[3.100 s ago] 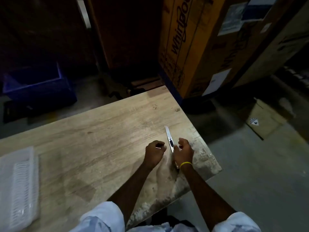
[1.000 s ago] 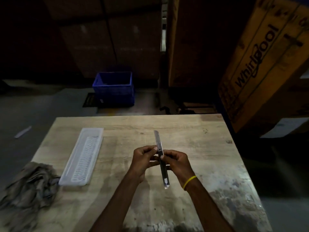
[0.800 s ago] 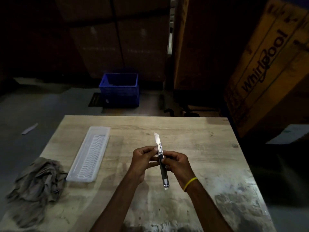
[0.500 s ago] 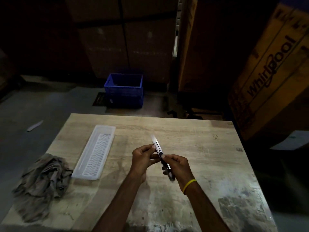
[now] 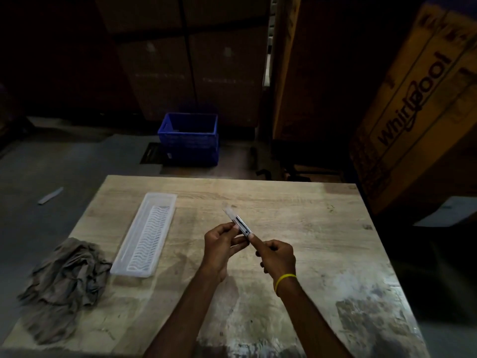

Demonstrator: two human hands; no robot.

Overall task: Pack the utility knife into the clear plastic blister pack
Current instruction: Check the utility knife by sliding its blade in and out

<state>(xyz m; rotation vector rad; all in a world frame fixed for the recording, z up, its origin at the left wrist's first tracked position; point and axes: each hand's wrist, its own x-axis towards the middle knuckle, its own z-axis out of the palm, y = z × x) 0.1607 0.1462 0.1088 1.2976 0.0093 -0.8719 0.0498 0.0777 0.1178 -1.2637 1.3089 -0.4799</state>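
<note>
Fingers (image 5: 233,226) of both hands pinched on the utility knife (image 5: 238,220) (blade end tilted up-left) above the table (image 5: 296,215).

Dim, underexposed view: only the wooden table (image 5: 284,202) is lit, background near black, edges bowed.

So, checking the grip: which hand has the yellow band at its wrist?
The right hand, closed around the utility knife handle; the left hand wrist is bare.

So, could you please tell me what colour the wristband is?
Yellow: the wristband on the right hand shows in the head view.
</note>
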